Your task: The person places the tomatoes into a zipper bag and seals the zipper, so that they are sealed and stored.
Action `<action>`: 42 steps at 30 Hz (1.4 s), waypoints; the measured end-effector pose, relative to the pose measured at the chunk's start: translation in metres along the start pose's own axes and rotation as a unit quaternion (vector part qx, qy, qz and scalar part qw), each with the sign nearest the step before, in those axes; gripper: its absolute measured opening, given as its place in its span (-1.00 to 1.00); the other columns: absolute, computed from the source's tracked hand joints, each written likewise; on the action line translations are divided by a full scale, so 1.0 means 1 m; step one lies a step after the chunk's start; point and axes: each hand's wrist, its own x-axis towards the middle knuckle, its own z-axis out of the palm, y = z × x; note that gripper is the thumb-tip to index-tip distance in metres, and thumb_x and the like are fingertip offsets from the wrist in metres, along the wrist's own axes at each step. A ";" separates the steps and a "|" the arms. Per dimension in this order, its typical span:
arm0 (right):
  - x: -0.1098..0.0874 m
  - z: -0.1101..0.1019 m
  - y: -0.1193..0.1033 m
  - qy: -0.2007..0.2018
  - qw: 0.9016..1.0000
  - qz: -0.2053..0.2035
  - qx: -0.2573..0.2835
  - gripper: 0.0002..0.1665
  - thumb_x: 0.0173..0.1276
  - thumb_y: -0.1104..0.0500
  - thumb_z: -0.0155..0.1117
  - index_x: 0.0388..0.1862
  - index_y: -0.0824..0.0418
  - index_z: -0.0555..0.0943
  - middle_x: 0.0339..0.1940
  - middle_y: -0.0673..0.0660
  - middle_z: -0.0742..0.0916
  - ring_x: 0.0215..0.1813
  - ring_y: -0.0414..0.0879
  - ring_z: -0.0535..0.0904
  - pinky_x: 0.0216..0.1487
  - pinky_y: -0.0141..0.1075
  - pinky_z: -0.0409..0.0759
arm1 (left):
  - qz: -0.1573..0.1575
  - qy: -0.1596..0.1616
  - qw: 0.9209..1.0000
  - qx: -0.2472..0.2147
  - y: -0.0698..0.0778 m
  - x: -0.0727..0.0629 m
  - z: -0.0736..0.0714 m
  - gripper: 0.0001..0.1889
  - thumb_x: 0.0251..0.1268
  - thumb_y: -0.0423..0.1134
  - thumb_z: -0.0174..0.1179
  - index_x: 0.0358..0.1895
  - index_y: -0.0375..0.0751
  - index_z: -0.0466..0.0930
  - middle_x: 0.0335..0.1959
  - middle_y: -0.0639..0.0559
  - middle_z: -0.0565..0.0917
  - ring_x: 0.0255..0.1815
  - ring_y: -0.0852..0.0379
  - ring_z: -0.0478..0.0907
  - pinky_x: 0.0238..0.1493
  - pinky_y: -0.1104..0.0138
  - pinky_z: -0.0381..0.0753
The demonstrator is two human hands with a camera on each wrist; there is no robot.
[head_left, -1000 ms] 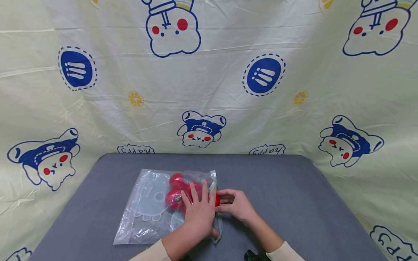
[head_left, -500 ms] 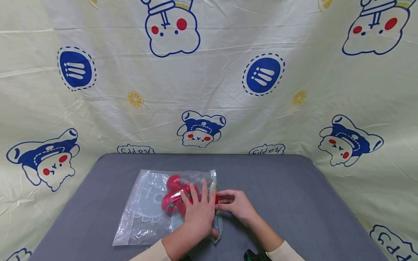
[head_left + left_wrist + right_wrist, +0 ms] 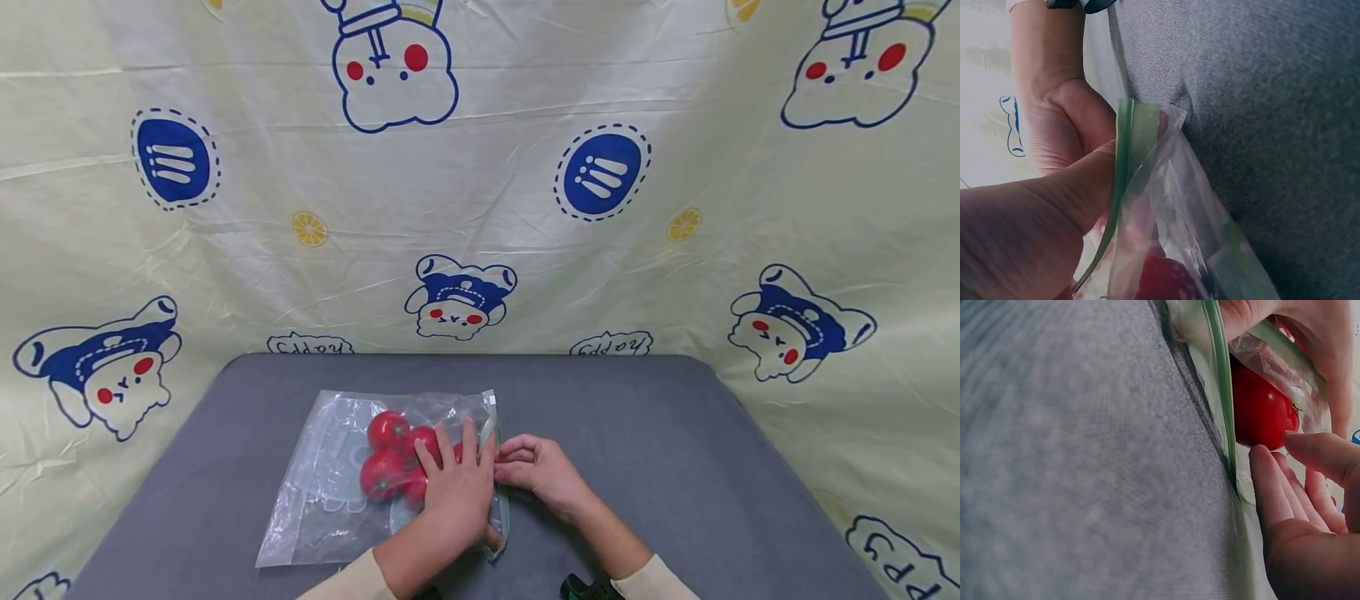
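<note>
On the grey table lies a clear zip bag (image 3: 300, 542) with a green-edged mouth facing right. Several red tomatoes (image 3: 382, 473) are inside it, partly covered by my left hand (image 3: 456, 500). That hand rests across the bag near its mouth, fingers spread straight, its thumb inside the opening behind the plastic. Just within the mouth sits another tomato (image 3: 1263, 411), below the raised upper layer. My right hand (image 3: 546, 479) is at the mouth, its fingertips right by this tomato, its thumb and fingers extended and apart. The green zip strip (image 3: 1124, 144) stands beside my left thumb.
The bag bears a pale printed pattern, and its closed end points left. A dark wrist device (image 3: 588, 588) shows at the right sleeve. The table's (image 3: 637, 417) far edge meets a patterned cloth backdrop (image 3: 525, 250).
The tomatoes in the bag have shifted left and toward the near side. The tomato at my right fingertips has passed into the mouth. My left hand has stayed in place.
</note>
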 end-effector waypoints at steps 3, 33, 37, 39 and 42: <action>-0.001 0.000 0.000 0.001 1.000 0.000 0.005 -0.54 0.32 0.42 0.39 0.12 0.59 0.46 -0.03 0.28 0.81 -0.06 -0.18 0.79 0.01 -0.32 0.74 | -0.001 -0.009 1.000 -0.006 0.001 0.001 0.000 0.34 -0.48 0.27 0.68 0.60 0.08 0.20 0.67 -0.20 0.07 0.62 -0.53 -0.08 0.47 -0.50 -0.05; -0.020 0.001 -0.008 0.118 0.993 0.003 -0.022 -0.46 0.30 0.32 0.47 0.19 0.54 0.54 0.13 0.41 0.73 -0.03 -0.18 0.76 -0.02 -0.36 0.73 | -0.009 -0.034 0.999 -0.023 0.002 0.007 -0.005 0.34 -0.45 0.22 0.70 0.61 0.09 0.17 0.67 -0.20 0.08 0.63 -0.50 -0.07 0.50 -0.45 -0.05; -0.026 0.003 -0.009 0.125 0.990 0.026 -0.052 -0.42 0.31 0.25 0.49 0.24 0.45 0.55 0.21 0.38 0.70 0.05 -0.10 0.75 0.00 -0.36 0.71 | -0.004 -0.034 0.999 -0.028 0.001 0.007 -0.005 0.32 -0.42 0.20 0.69 0.61 0.09 0.17 0.67 -0.20 0.10 0.63 -0.50 -0.05 0.49 -0.46 -0.01; -0.030 0.005 -0.009 0.122 0.990 0.035 -0.059 -0.40 0.32 0.22 0.48 0.27 0.43 0.54 0.25 0.38 0.67 0.09 -0.05 0.75 0.04 -0.33 0.71 | 0.000 -0.032 0.999 -0.029 -0.001 0.007 -0.006 0.32 -0.42 0.19 0.69 0.61 0.08 0.17 0.66 -0.20 0.11 0.62 -0.51 -0.04 0.48 -0.46 0.00; -0.035 0.007 -0.010 0.117 0.990 0.046 -0.066 -0.36 0.34 0.18 0.48 0.31 0.40 0.52 0.29 0.37 0.65 0.14 -0.01 0.73 0.11 -0.27 0.71 | 0.005 -0.035 0.999 -0.033 -0.002 0.007 -0.007 0.32 -0.41 0.19 0.69 0.61 0.09 0.17 0.66 -0.21 0.11 0.62 -0.51 -0.04 0.48 -0.48 -0.01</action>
